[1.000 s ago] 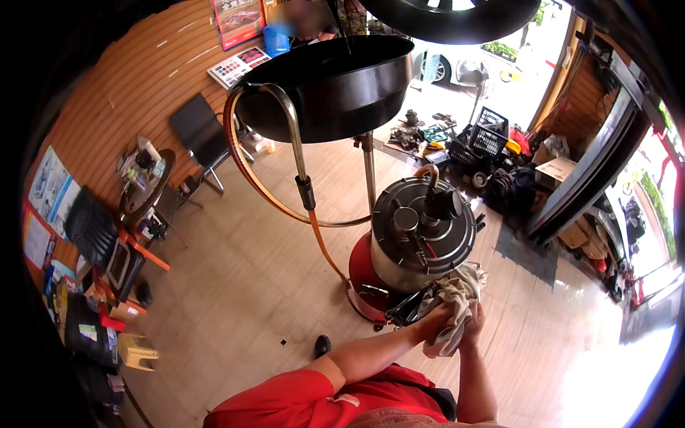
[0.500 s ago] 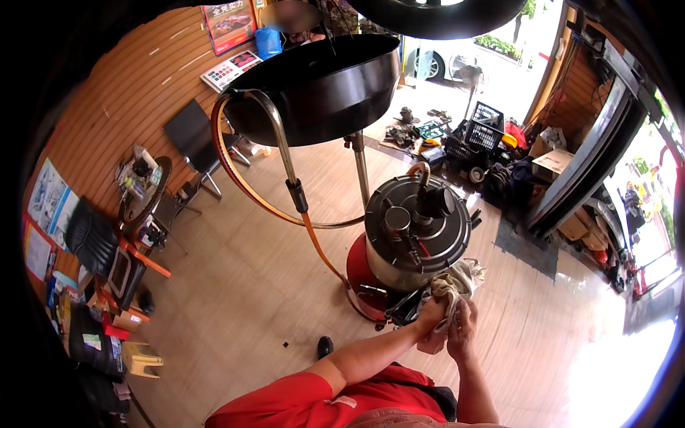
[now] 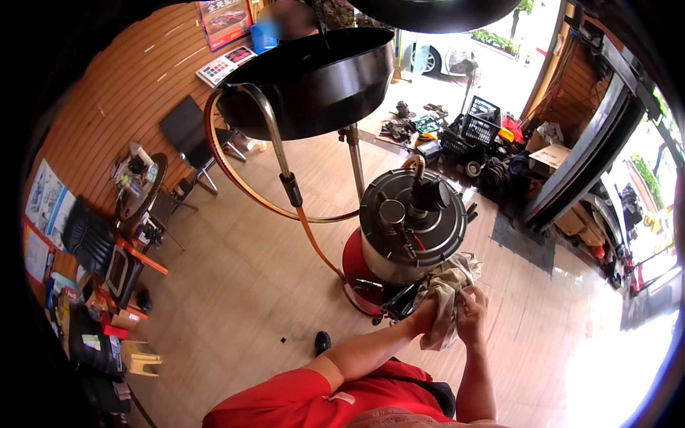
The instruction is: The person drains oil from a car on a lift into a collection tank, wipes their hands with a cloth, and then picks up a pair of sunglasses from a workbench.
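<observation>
A wrinkled, pale grey-beige rag [image 3: 446, 332] is bunched between my two hands. My left hand [image 3: 425, 316] grips its left side, fingers mostly hidden by the cloth. On its right side, my right hand [image 3: 472, 312] holds it with bent fingers. The rag's upper folds lie close to the near side of a waste-oil drainer's round tank [image 3: 410, 221]; whether they touch cannot be seen. The tank has a ribbed dark lid with fittings and stands on a red base [image 3: 354, 264]. Above it at the left is the wide black drain pan [image 3: 321, 96].
An orange hose [image 3: 312, 232] loops from the pan's metal pipe to the base. Chairs and a small table [image 3: 163, 171] line the left wall. Black crates [image 3: 479, 127], tools and boxes are heaped at the back right beside a dark post [image 3: 585, 160]. Another person is partly visible behind the pan.
The rag has spread and hangs lower between my hands. My right hand has shifted slightly up its side. The whole view has moved a little.
</observation>
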The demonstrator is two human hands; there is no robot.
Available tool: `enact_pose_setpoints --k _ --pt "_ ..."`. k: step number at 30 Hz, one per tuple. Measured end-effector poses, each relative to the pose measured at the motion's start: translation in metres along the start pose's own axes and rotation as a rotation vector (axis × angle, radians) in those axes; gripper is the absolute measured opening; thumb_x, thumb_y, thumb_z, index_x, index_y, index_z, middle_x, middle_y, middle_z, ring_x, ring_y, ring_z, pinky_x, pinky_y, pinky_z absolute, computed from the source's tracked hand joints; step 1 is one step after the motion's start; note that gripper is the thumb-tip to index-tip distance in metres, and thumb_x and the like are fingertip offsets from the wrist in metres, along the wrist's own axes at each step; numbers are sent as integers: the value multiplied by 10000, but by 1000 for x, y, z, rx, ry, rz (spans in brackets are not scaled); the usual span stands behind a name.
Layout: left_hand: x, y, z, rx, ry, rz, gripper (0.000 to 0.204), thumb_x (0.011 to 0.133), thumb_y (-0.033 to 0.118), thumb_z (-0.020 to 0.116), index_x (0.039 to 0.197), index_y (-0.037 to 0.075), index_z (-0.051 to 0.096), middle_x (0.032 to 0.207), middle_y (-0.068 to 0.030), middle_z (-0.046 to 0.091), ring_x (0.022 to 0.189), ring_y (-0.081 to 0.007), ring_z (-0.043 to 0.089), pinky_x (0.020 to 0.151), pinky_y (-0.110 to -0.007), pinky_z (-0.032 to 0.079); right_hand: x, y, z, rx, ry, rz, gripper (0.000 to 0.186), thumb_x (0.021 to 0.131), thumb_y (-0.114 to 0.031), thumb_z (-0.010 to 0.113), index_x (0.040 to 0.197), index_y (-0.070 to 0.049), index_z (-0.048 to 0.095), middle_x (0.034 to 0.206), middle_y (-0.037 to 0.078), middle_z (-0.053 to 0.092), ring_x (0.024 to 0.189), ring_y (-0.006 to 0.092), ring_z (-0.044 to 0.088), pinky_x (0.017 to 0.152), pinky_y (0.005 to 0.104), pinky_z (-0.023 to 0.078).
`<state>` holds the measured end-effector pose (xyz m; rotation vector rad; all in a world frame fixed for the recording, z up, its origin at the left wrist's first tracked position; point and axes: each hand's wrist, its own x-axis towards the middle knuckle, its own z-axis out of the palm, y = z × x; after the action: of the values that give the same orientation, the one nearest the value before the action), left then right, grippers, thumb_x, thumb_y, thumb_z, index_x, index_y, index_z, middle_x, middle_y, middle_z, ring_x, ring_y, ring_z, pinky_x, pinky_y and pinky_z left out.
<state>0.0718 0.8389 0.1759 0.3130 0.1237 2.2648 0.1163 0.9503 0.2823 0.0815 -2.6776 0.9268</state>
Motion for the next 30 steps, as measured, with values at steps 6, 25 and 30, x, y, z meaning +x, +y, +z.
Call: enact_pose_setpoints --k 6,25,30 --pt "-8 29 62 460 426 -22 494 833 385 587 1207 84 473 1147 -77 550 1030 -216 535 901 -384 435 9 -17 -11 -145 -78 -145 433 758 -189 665 1176 -104 589 1259 188 508 1162 378 467 954 453 389" --pt "-2 51 41 455 228 64 409 924 350 403 1220 77 473 1146 -101 553 1029 -217 556 877 -342 476 12 -32 12 -26 -1 -6 217 746 -153 689 957 -110 663 955 96 601 883 298 599 734 393 498" --pt "-1 51 52 1748 66 298 371 945 329 390 1211 78 453 1162 -64 518 1063 -169 514 887 -288 449 17 -15 8 111 -78 73 226 758 -132 668 973 -69 642 932 122 599 880 311 598 745 391 490"
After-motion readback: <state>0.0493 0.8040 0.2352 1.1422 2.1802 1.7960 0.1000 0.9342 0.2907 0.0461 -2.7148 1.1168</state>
